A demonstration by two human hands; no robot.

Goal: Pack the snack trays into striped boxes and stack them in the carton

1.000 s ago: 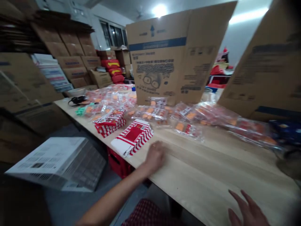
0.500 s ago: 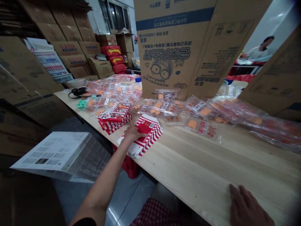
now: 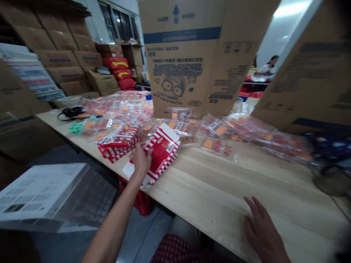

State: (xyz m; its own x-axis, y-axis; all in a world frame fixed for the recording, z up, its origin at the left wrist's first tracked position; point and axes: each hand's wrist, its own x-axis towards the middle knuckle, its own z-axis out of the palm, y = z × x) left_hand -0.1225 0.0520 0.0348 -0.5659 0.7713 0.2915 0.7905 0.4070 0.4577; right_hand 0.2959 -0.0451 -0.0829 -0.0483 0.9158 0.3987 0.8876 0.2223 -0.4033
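Note:
My left hand [image 3: 141, 160] grips the top red-and-white striped flat carton [image 3: 161, 148] and tilts it up off its stack [image 3: 149, 171] at the wooden table's [image 3: 219, 190] near edge. A second stack of the same striped cartons [image 3: 117, 142] lies just to the left. My right hand [image 3: 263, 232] rests flat on the table at the lower right, fingers spread, holding nothing. Clear plastic packets with orange pieces [image 3: 214, 140] are strewn across the table behind the cartons.
A tall brown cardboard box [image 3: 197, 54] stands behind the packets, another [image 3: 309, 80] at the right. Stacked cartons [image 3: 68, 62] fill the left background. A white printed box [image 3: 44, 193] sits low at the left. A red crate [image 3: 139, 199] is under the table. A person sits far back [image 3: 267, 67].
My left hand reached from the bare table to the striped stack and has lifted its top carton. My right hand slid slightly left on the table.

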